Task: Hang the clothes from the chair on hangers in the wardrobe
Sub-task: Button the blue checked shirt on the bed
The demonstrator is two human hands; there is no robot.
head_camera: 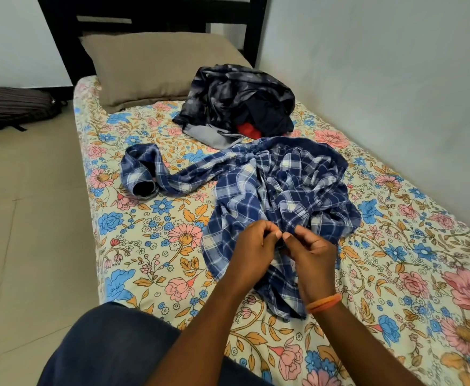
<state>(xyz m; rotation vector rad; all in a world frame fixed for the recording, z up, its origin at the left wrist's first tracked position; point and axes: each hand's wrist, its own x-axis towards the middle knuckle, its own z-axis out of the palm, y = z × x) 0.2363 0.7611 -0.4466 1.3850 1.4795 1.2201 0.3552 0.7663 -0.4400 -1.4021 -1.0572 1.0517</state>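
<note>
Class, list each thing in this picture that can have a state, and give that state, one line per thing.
Plaid shirt: crumpled on the bed, not on a hanger.
Pile of dark clothes: heaped beside the pillow.
Pillow: flat at the head of the bed.
Left hand: pinches the shirt.
Right hand: pinches the shirt.
Backpack: lying on the floor.

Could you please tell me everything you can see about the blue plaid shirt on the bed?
The plaid shirt is blue and white checked, apparently light woven cloth. It lies crumpled and bunched on the floral bedsheet, not laid flat. One long sleeve trails off to the left, its cuff curled open. The left hand and right hand both pinch its near edge, close together. Its far edge meets a dark heap of clothes by the pillow.
</note>
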